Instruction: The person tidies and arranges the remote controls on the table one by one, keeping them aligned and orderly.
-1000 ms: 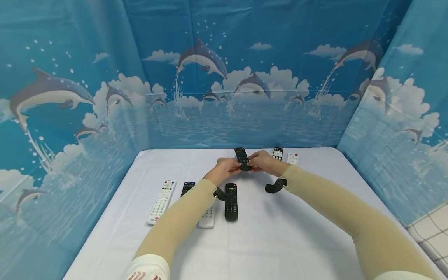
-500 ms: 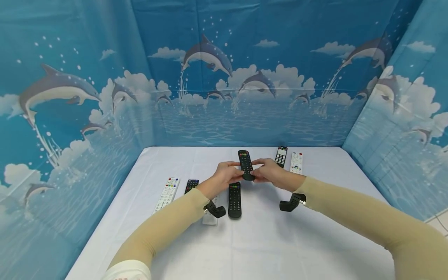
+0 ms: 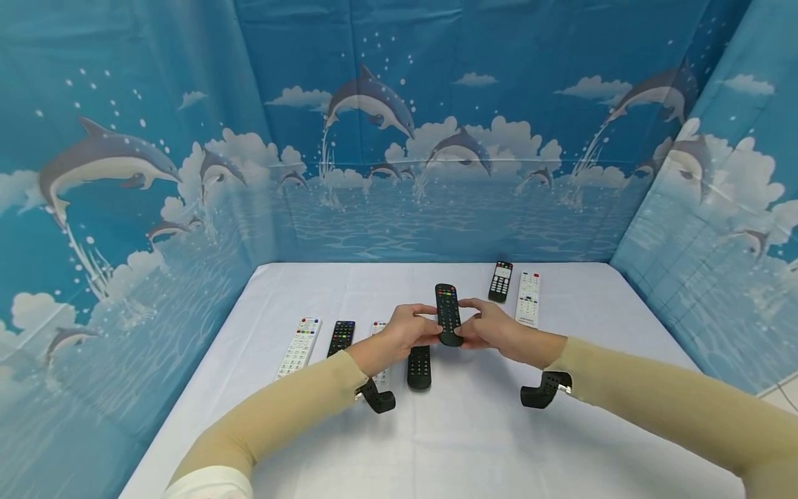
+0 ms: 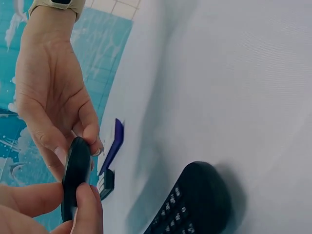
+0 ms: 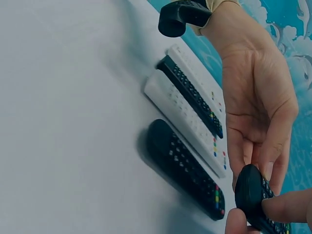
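Looks midway: one black remote is up off the table, not yet set down. Left hand and right hand both pinch it, one per side, between the two groups. Four remotes lie in a left-hand row, two more remotes far right. White cloth, dolphin-print curtain behind and both sides, pale tiles past the edge.

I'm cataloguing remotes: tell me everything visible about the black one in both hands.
The black remote control looks plastic, long and round-ended, with buttons and a coloured row near its far end. The left hand and right hand pinch its sides, holding it tilted above the white tablecloth, buttons facing the person.
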Demonstrator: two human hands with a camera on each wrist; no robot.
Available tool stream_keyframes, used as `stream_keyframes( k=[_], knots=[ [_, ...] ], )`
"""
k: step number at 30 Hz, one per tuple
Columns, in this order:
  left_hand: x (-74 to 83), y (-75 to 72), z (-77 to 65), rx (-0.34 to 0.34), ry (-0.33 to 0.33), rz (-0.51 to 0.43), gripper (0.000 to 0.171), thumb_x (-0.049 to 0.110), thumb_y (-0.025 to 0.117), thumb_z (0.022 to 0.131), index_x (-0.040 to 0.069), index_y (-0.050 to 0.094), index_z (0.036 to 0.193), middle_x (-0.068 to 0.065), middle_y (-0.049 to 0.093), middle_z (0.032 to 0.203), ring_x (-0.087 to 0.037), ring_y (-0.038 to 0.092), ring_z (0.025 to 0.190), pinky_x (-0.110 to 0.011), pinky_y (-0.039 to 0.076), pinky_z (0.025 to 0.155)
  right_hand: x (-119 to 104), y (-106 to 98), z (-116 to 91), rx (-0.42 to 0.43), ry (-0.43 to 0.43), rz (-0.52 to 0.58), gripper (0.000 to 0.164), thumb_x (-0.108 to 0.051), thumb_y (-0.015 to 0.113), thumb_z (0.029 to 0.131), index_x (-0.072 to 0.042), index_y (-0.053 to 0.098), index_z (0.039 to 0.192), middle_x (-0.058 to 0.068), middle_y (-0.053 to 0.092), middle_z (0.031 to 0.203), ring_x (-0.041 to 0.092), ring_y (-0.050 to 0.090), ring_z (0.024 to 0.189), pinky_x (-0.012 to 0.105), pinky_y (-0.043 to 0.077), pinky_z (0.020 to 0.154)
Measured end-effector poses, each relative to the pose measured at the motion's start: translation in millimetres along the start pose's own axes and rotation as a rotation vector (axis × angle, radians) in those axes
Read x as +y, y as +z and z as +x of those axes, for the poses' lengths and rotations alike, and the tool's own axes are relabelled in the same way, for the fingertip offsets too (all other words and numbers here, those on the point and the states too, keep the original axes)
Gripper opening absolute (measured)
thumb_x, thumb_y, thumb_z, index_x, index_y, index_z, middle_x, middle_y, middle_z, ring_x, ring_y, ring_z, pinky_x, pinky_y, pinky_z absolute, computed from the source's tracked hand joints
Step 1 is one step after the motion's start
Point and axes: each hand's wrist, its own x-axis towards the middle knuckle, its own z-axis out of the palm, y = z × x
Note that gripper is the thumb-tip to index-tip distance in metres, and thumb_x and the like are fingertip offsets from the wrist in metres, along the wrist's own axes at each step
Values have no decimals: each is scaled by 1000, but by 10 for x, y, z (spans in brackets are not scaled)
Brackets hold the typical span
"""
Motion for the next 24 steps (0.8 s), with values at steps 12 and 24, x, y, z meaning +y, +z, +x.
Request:
stream_keyframes(
  k=[12,24],
  knots=[
    [-133,34,-81,-60,-55,55,40,-8,66,88,-8,62,127,-19,70,102,-26,73,91,-37,59,83,250,72,-204,-26,26,0,80,0,69,89,-7,25,156,20,65,112,24,68,87,37,60,77],
    [-118,111,-82,-52,-168,-95,45,4,51,96,-15,43,136,-36,55,120,-46,60,112,-52,52,97,478,94,-231,-62,78,-2,79,1,69,88,-2,26,154,22,63,111,24,67,86,36,60,76]
  ],
)
